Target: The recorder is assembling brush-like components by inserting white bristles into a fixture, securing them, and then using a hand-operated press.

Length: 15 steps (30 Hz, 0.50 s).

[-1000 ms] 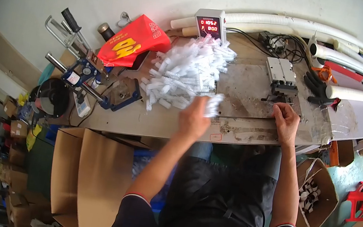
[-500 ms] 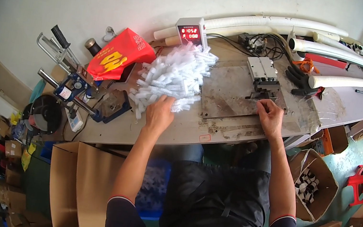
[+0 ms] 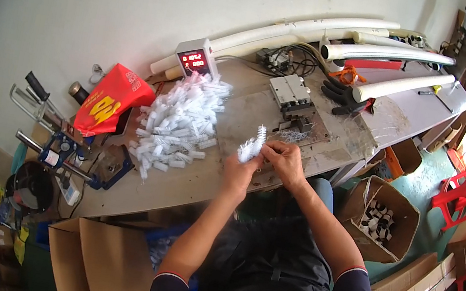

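Note:
My left hand (image 3: 238, 173) is closed around several short white ribbed tubes (image 3: 252, 146), their ends sticking up above the fingers. Right beside it, over the front part of the bench, my right hand (image 3: 285, 162) has its fingertips pinched together close to the left thumb. What that pinch holds, if anything, is too small to make out. A large heap of the same whitish tubes (image 3: 179, 126) lies to the left of both hands. Just beyond the hands, a small metal fixture (image 3: 291, 98) with a grey block stands on a stained metal plate (image 3: 246, 107).
Behind the heap stands a display box with red digits (image 3: 196, 59). A red bag (image 3: 113, 101) and a lever press (image 3: 59, 143) occupy the left side. Long white pipes (image 3: 385, 59) and a black glove (image 3: 341, 96) lie at the right. Cardboard boxes (image 3: 381, 218) flank me below.
My left hand has left the heap and moved right, now carrying several tubes. My right hand has come down from the fixture to meet it. The view has shifted.

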### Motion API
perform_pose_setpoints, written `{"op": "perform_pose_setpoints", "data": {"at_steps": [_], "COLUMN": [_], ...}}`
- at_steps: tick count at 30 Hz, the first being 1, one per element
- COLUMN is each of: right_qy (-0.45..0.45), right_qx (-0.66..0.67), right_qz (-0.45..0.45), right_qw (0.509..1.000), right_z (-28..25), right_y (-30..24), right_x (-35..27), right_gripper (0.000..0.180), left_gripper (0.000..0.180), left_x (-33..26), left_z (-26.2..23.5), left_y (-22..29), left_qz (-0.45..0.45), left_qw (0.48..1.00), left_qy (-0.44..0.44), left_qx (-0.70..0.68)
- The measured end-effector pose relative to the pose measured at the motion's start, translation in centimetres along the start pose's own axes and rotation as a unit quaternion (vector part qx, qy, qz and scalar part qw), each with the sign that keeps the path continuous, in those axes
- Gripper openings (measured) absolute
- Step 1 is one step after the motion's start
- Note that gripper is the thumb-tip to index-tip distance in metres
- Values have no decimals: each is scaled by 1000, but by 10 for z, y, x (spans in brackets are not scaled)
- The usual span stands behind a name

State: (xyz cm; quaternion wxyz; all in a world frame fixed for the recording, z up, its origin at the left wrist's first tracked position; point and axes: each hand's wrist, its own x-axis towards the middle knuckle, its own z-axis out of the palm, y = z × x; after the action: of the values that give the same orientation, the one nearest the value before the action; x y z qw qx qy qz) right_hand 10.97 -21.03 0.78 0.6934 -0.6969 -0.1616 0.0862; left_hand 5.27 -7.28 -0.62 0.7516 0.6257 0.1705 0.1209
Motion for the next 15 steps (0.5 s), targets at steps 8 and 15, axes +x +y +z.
{"op": "perform_pose_setpoints", "data": {"at_steps": [8,15], "right_qy": [49,137], "right_qx": [34,-307], "right_qz": [47,65], "right_qw": [997,940], "right_z": [-29,-66], "right_y": [8,7], "right_x": [3,21], "right_gripper": [17,24], "left_gripper": [16,21], "left_x": [2,65], "left_z": [21,14], "left_y": [2,6], "left_qz": [37,158], "left_qw": [992,979], "left_qy": [-62,41], "left_qx": [104,119]}}
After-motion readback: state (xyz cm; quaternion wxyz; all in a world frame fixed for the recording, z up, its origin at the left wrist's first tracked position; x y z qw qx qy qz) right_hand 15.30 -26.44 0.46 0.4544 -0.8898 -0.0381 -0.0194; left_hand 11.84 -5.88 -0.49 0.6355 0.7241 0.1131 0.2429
